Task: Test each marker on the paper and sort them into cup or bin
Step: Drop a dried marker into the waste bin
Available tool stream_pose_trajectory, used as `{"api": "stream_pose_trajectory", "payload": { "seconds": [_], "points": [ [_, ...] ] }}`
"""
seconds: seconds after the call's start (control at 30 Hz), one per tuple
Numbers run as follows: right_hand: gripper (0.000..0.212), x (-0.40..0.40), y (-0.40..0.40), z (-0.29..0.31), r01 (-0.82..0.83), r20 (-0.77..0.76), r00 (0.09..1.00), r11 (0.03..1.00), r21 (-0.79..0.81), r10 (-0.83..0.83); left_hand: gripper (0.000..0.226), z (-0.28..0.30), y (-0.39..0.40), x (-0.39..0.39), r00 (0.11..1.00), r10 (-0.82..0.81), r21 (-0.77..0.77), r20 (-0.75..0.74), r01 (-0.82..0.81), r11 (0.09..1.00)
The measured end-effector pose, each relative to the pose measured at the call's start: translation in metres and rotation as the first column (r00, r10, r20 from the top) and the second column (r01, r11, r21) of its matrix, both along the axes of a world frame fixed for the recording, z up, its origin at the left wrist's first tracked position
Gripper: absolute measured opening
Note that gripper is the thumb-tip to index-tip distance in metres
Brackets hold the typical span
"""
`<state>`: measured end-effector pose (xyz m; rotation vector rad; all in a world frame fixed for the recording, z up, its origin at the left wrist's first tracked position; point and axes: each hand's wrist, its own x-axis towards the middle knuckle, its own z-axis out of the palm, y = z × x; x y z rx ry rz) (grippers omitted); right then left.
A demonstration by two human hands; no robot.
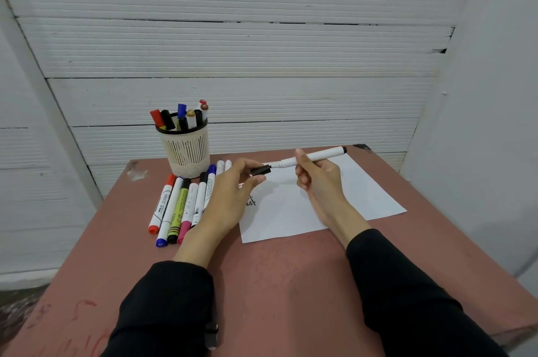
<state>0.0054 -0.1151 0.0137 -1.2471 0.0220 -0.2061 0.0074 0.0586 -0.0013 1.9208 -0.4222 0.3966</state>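
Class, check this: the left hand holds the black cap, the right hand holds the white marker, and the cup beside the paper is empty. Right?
Not quite. The head view shows the cup holds several markers. The left hand does hold the cap, and the right hand the marker.

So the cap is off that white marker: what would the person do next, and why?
Probably lower the white marker in the right hand tip-down onto the paper and draw a short stroke. The left hand holds the black cap just clear of the tip, so the tip is bare, above the sheet.
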Motion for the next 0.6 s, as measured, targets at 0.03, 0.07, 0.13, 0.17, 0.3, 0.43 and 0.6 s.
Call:
{"api": "stream_pose_trajectory", "payload": {
  "seconds": [0.03,0.07,0.13,0.17,0.3,0.43,0.6],
  "points": [
    [0.022,0.0,0.001,0.0,-0.008,-0.003,1.0,1.0,-0.007,0.008,0.014,0.0,0.0,-0.001,1.0,0.002,0.001,0.005,-0.002,1.0],
    [0.022,0.0,0.001,-0.001,-0.023,-0.009,1.0,1.0,-0.016,0.022,0.015,0.0,-0.001,-0.001,1.0,0.003,0.003,0.008,-0.003,1.0],
    [0.021,0.0,0.003,-0.001,-0.056,-0.025,0.998,0.998,-0.034,0.056,0.017,0.0,-0.003,-0.001,1.0,0.002,0.015,0.012,-0.002,1.0],
    [0.02,0.0,0.003,-0.002,-0.069,-0.033,0.997,0.997,-0.036,0.068,0.017,0.001,-0.004,-0.002,1.0,0.007,0.03,0.018,-0.007,1.0],
    [0.018,-0.001,0.004,-0.003,-0.089,-0.049,0.995,0.996,-0.026,0.087,0.018,0.003,-0.006,-0.005,0.994,0.039,0.201,0.107,-0.06,0.978],
    [0.016,0.0,0.005,-0.002,-0.094,-0.053,0.994,0.995,0.019,0.095,0.018,0.002,-0.011,-0.006,0.981,0.079,0.342,0.18,-0.137,0.929],
    [0.013,0.001,0.005,-0.003,-0.113,-0.003,0.994,0.993,0.011,0.114,0.021,0.0,-0.015,-0.009,0.974,0.121,0.378,0.192,-0.187,0.907]
  ]
}}
